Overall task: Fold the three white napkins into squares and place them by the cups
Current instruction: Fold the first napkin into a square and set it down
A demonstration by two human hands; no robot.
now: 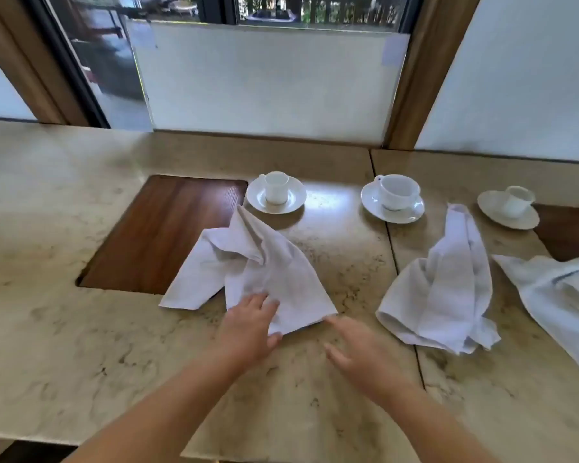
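Three crumpled white napkins lie on the marble table (64,329). The left napkin (274,262) sits below the left cup (276,187) on its saucer. My left hand (248,329) rests on its near edge, thumb pinching the cloth's corner. My right hand (358,352) hovers with fingers spread, its fingertip touching the napkin's right corner. The middle napkin (445,285) lies bunched below the middle cup (398,190). The right napkin (562,295) runs off the frame's right edge, near the right cup (518,200).
A dark wooden inset panel (161,235) lies in the tabletop left of the napkin; another (569,232) sits at the right. A seam (401,295) divides two table slabs. A frosted window pane (264,81) and wooden frames stand behind the table.
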